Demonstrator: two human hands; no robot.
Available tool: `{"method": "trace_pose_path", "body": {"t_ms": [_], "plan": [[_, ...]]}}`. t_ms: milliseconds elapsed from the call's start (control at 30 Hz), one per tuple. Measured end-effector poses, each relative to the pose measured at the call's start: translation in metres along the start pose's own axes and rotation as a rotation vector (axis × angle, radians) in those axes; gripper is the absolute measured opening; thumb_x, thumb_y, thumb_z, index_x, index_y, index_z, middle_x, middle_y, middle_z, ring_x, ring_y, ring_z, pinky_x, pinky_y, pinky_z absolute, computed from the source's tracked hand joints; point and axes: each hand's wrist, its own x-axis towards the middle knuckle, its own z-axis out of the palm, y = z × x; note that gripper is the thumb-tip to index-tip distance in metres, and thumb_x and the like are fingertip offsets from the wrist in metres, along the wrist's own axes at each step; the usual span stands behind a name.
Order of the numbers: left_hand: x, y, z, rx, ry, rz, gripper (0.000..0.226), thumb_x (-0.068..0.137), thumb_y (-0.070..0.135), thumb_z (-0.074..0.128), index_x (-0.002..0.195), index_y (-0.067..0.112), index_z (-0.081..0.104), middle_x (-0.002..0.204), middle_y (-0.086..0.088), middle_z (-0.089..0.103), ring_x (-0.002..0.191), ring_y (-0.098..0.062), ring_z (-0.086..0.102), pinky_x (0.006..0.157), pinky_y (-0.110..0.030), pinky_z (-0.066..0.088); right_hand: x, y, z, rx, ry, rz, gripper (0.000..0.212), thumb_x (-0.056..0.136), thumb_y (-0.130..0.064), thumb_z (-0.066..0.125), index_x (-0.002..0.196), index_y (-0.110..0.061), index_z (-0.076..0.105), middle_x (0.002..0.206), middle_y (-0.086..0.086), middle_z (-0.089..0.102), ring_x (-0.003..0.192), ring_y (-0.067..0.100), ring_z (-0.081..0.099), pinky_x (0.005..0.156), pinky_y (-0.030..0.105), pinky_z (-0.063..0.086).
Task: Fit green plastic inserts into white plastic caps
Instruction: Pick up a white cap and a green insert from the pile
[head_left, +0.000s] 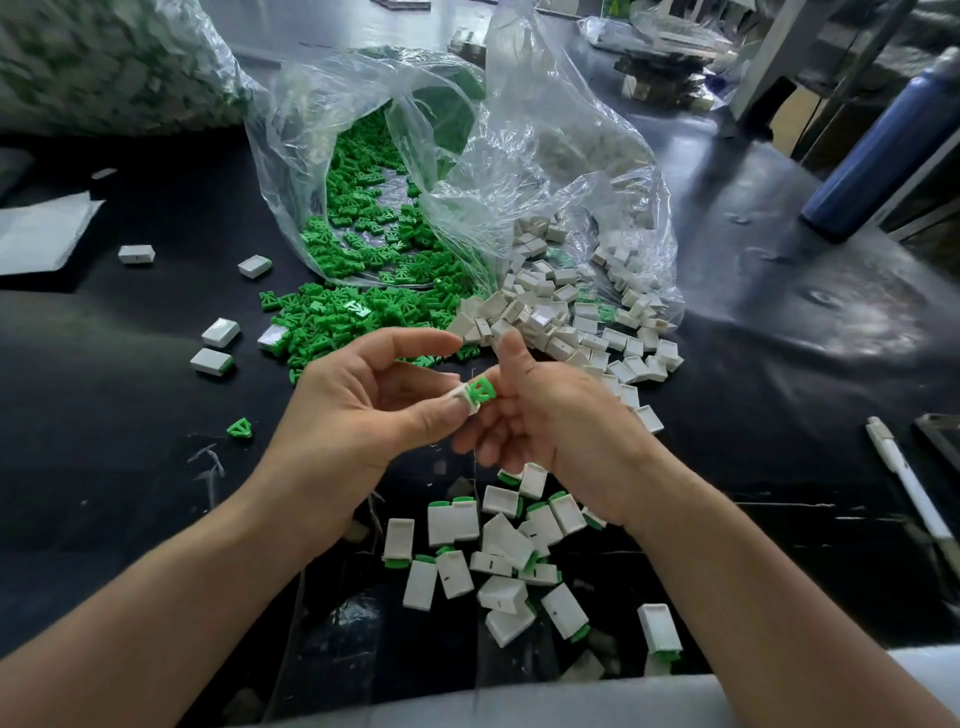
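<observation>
Hands first: the left hand (363, 410) was pinched on a white cap (466, 402), thumb on top and fingers curled under. The right hand (550, 410) was curled round a green insert (482, 391), which was held right at the cap's open mouth, touching it but not yet seated as far as could be told. Exactly which right fingers did the gripping was hidden, tbh.

For this step to go well, the insert would best be lined up square with the opening before any push is given. If it's cocked even a bit, it'd probably jam or go in crooked. The cap should be gripped by its sides so the mouth isn't squashed, and the push is better given along the cap's length until the green end sits like on the finished ones.

Those finished pieces (498, 551) were scattered on the bench (130, 415) just below the hands, each with a green edge showing at one end. Further out, loose green inserts (353, 312) were spilled out of a clear plastic bag (467, 156), with empty white caps (571, 312) heaped just beside them to the right. One stray insert (240, 428) was left off to the left, well apart from the heap.
</observation>
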Motion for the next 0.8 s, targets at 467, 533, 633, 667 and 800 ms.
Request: {"method": "trace_pose_path", "body": {"t_ms": [467,533,633,667,800], "plan": [[-0.002,-0.002,0.002,-0.004,-0.015,0.040,0.037,0.060,0.009,0.068,0.097,0.012,0.064,0.068,-0.008,0.070,0.047,-0.016,0.060,0.051,-0.023,0.052,0.000,-0.001,0.018,0.283,-0.066,0.134,0.050,0.076,-0.055,0.034,0.071,-0.009,0.051,0.053,0.003,0.052,0.045,0.010,0.044,0.044,0.019,0.033],[-0.002,-0.003,0.003,0.010,-0.014,0.053,0.038,0.060,0.009,0.068,0.098,0.011,0.064,0.068,-0.008,0.069,0.048,-0.017,0.060,0.051,-0.024,0.052,0.000,-0.001,0.019,0.276,-0.043,0.137,0.050,0.086,-0.051,0.030,0.070,-0.009,0.050,0.053,0.003,0.050,0.044,0.010,0.042,0.043,0.018,0.033],[-0.002,-0.004,0.003,-0.001,-0.006,0.062,0.037,0.060,0.008,0.067,0.097,0.011,0.064,0.067,-0.008,0.069,0.047,-0.017,0.059,0.051,-0.025,0.053,0.000,-0.001,0.021,0.271,-0.028,0.134,0.050,0.093,-0.047,0.026,0.069,-0.009,0.050,0.053,0.002,0.049,0.044,0.009,0.041,0.042,0.017,0.033],[-0.003,-0.004,0.004,-0.008,-0.002,0.060,0.037,0.060,0.008,0.067,0.096,0.011,0.064,0.066,-0.007,0.069,0.047,-0.017,0.060,0.051,-0.025,0.053,-0.001,-0.001,0.021,0.270,-0.029,0.132,0.050,0.093,-0.047,0.026,0.070,-0.009,0.050,0.053,0.002,0.048,0.044,0.009,0.041,0.042,0.017,0.033],[-0.003,-0.006,0.004,-0.035,0.008,0.046,0.034,0.060,0.006,0.066,0.094,0.010,0.064,0.064,-0.003,0.068,0.049,-0.014,0.061,0.052,-0.023,0.053,-0.001,-0.001,0.021,0.263,-0.027,0.129,0.049,0.093,-0.046,0.027,0.071,-0.009,0.050,0.056,0.002,0.048,0.047,0.009,0.040,0.046,0.018,0.032]]}}
